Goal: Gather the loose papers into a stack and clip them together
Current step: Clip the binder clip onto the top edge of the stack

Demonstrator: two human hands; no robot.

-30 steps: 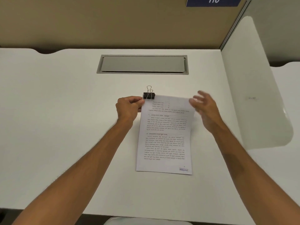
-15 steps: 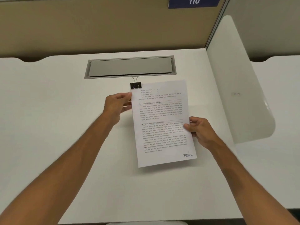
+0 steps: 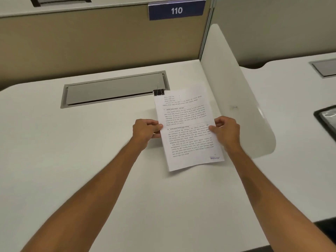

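A stack of printed white papers [image 3: 187, 128] is held slightly tilted above the white desk [image 3: 72, 151], its text upside down to me. A black binder clip [image 3: 158, 92] grips the stack's far left corner, its wire handles sticking up. My left hand [image 3: 146, 130] pinches the stack's left edge at mid height. On the opposite edge, my right hand [image 3: 226, 130] holds the paper with the thumb on top.
A grey cable hatch [image 3: 114, 90] is set into the desk behind the papers. A white rounded divider [image 3: 236, 99] stands on the right. A tan partition with a blue "110" sign [image 3: 176, 10] closes the back. A dark tray [image 3: 327, 119] lies on the neighbouring desk.
The clipped stack has been lifted off the desk. My left hand slid from the clip corner down to the left edge, and my right hand took hold of the right edge.
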